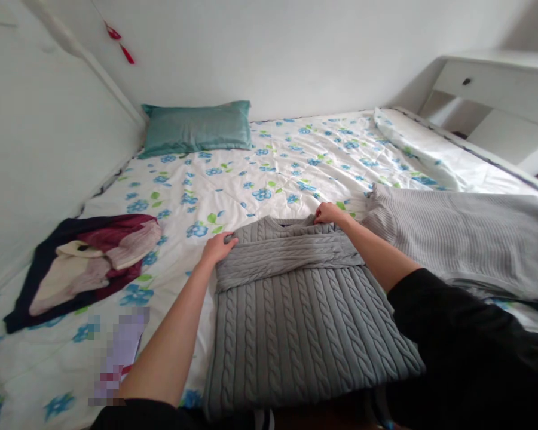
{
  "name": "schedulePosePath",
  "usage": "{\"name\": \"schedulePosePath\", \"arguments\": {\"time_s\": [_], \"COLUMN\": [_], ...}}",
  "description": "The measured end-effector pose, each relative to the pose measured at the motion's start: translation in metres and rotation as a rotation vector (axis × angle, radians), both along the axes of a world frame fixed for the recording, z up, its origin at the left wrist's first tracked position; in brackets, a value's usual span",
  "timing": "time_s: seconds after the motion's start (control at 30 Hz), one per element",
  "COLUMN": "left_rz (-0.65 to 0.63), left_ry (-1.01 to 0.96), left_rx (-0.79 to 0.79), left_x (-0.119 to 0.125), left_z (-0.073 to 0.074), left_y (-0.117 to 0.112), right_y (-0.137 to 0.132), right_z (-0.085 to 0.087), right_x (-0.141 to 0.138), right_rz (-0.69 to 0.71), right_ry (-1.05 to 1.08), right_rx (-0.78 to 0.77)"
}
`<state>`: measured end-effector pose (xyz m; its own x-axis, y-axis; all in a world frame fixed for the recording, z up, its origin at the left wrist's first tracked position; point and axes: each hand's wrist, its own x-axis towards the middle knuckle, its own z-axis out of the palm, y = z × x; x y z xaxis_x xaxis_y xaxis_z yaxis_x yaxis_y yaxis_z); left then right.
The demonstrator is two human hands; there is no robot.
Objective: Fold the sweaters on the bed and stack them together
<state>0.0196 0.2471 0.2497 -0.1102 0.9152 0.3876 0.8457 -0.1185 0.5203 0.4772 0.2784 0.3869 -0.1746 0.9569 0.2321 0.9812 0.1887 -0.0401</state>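
Observation:
A grey cable-knit sweater lies spread on the bed in front of me, its sleeves folded across the chest below the neckline. My left hand pinches the sweater at its left shoulder, with thumb and fingers closed on the knit. At the right side of the collar, my right hand grips the fabric between closed fingers. The lower hem reaches the near edge of the bed. Part of the right side is hidden behind my right forearm.
A floral sheet covers the bed. To the left lies a dark, maroon and cream garment, near a blurred lilac item. A lighter grey ribbed garment lies right. A teal pillow rests by the wall; a white drawer unit stands far right.

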Motion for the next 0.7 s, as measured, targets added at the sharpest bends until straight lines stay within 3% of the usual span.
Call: {"name": "schedulePosePath", "arguments": {"time_s": [0.13, 0.23, 0.33, 0.47, 0.6, 0.7], "left_rz": [-0.004, 0.037, 0.074, 0.077, -0.122, -0.229], "left_ry": [-0.045, -0.063, -0.070, -0.102, -0.294, -0.475], "left_rx": [-0.017, -0.019, -0.022, -0.079, -0.127, -0.117], "left_x": [-0.008, -0.008, -0.007, -0.016, -0.029, -0.028], "left_z": [-0.002, -0.004, -0.004, 0.003, 0.009, 0.009], "left_y": [0.000, 0.000, 0.000, 0.000, -0.009, -0.017], "right_y": [0.011, 0.012, 0.007, -0.005, -0.017, -0.024], "right_z": [0.009, 0.005, -0.007, -0.014, -0.009, -0.006], "right_x": [-0.023, -0.022, 0.004, 0.066, 0.111, 0.113], "right_rz": [-0.054, -0.043, -0.085, -0.113, -0.014, 0.049], "right_ry": [0.098, 0.129, 0.097, 0.114, 0.236, 0.238], "right_rx": [0.257, 0.318, 0.217, 0.054, -0.106, -0.166]}}
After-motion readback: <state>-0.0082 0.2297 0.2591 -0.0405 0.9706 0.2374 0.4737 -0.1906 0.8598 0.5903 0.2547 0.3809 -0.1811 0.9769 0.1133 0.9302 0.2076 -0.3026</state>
